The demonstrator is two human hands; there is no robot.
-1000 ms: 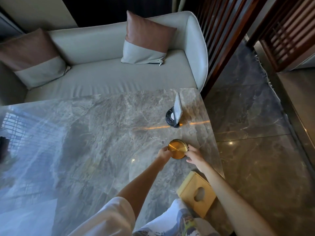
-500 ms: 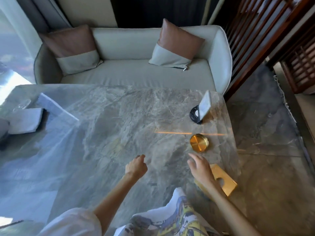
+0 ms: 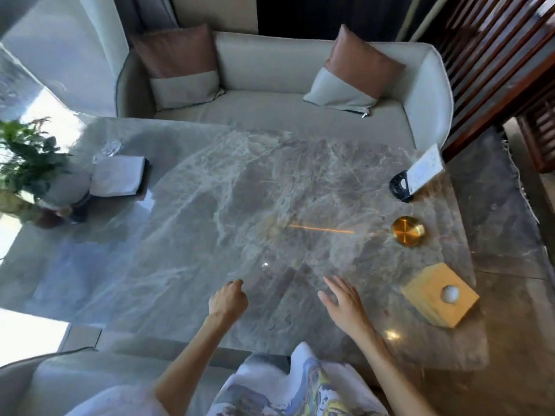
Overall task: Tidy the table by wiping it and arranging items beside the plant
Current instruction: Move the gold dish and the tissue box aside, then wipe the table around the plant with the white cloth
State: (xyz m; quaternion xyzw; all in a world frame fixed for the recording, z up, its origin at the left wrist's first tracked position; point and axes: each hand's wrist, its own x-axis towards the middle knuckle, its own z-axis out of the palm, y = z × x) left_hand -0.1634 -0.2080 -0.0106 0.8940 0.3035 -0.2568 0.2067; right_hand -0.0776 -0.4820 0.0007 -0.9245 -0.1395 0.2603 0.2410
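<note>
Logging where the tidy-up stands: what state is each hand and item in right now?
Left hand: loosely curled, holding nothing.
Right hand: open, fingers spread, holding nothing.
Gold tin: lid on, untouched.
Wooden tissue box: upright, tissue showing in its hole.
Card stand: card propped tilted.
Plant: upright at the table's far left.
</note>
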